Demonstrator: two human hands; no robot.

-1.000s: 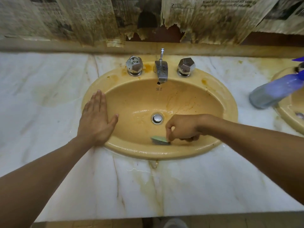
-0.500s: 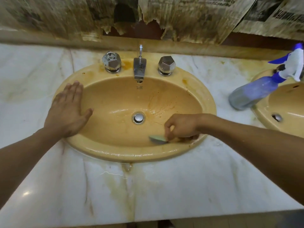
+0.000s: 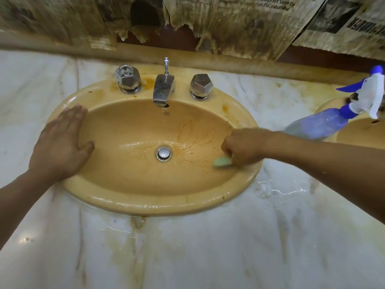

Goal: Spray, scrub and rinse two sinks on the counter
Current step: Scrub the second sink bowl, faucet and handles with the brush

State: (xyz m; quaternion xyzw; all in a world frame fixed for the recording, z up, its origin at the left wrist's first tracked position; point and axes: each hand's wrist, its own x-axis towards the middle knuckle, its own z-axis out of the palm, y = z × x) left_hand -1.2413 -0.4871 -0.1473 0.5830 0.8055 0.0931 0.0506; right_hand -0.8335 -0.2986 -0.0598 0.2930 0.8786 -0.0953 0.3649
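A stained yellow oval sink (image 3: 154, 202) is set into the marble counter, with a chrome drain (image 3: 164, 153) at its middle. My right hand (image 3: 243, 146) grips a pale green sponge (image 3: 221, 161) against the basin's right inner wall. My left hand (image 3: 60, 144) rests flat, fingers straight, on the sink's left rim. A second yellow sink (image 3: 362, 132) shows partly at the right edge. A blue spray bottle (image 3: 318, 126) with a white and blue trigger head lies between the two sinks.
A chrome faucet (image 3: 163, 89) and two faceted chrome knobs (image 3: 127, 78) (image 3: 201, 85) stand at the sink's back. The white marble counter (image 3: 208, 247) is wet and stained yellow in front. Torn, dirty newspaper (image 3: 239, 21) covers the wall behind.
My right hand has slid the sponge from the basin's front wall to its right wall. The view has shifted, so more of the bottle and the second sink shows. My left hand stays on the rim.
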